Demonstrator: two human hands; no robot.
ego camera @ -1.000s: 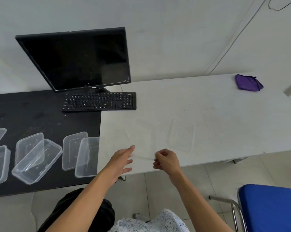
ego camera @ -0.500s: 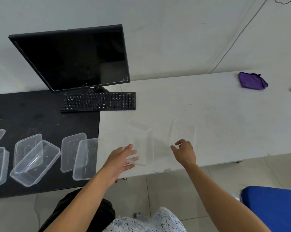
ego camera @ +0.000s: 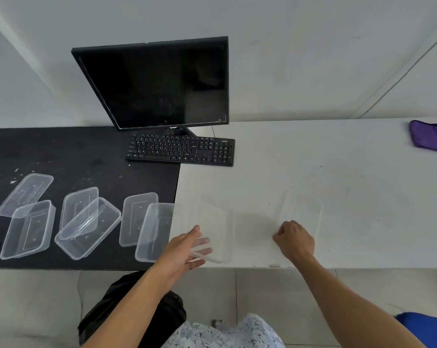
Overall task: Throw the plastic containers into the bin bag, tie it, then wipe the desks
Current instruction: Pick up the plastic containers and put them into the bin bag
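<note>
A clear plastic container stands on the white desk near its front edge. My left hand holds its near left corner, thumb outside and fingers showing through the wall. To the right lies a flat clear lid; my right hand has its fingers curled on the lid's near edge. Several more clear containers and lids lie on the black desk to the left, one overlapping the seam between the desks. A black bin bag sits on the floor beneath my left arm. A purple cloth lies at the far right.
A black monitor and keyboard stand at the back, across the seam of the two desks. A blue chair seat shows at the bottom right. Crumbs dot the black desk's left part. Tiled floor lies below the desk edge.
My left hand closed in on the clear container's corner and took hold of it. My right hand moved right and forward onto the lid's near edge and curled there. The view shifted left.
</note>
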